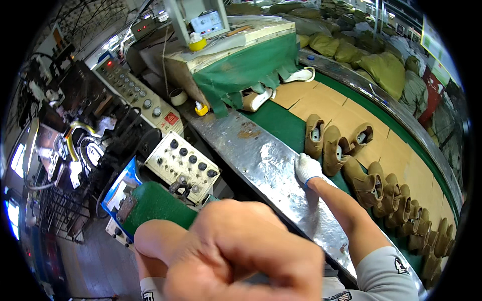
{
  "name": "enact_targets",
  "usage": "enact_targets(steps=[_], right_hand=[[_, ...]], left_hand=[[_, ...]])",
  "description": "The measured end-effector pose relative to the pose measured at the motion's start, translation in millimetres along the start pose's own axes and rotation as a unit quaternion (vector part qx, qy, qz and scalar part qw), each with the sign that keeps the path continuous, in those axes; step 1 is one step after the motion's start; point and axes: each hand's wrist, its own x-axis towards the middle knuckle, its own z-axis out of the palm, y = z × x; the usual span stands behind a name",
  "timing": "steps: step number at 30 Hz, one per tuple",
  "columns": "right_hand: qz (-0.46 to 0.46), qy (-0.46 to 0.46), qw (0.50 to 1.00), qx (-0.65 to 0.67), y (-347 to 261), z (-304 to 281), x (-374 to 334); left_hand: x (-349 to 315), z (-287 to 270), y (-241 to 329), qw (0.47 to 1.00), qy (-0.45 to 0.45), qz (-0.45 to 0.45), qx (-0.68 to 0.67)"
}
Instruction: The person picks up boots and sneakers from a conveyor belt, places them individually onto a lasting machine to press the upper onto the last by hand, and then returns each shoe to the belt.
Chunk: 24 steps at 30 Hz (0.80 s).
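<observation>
My left hand (246, 246) is bare and very close to the view, blurred, with its fingers curled into a fist. Whatever it may hold is hidden. My right hand (307, 169), in a white knitted glove, rests on the shiny metal ledge (271, 158), its fingers bent at the edge beside the conveyor. Close to that glove stand brown shoes (332, 150), several of them lined up along the conveyor towards the lower right. The nearest shoe is just beyond the gloved fingers.
Brown cardboard (321, 103) covers part of the green conveyor belt (273, 123). White-lined shoes (260, 99) sit by a green-curtained box (246, 65). Left are a knobbed control panel (183, 165) and a machine (80, 145). Sacks (381, 70) lie beyond the conveyor.
</observation>
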Motion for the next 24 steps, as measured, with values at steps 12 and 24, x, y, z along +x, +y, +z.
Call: enact_targets(steps=[12, 24], right_hand=[[-0.016, -0.004, 0.999, 0.029, 5, -4, 0], [-0.028, 0.012, 0.999, 0.045, 6, -2, 0]], left_hand=[[38, -87, 4, 0.703, 0.438, 0.137, 0.544], [-213, -99, 2, 0.089, 0.628, -0.239, 0.735]])
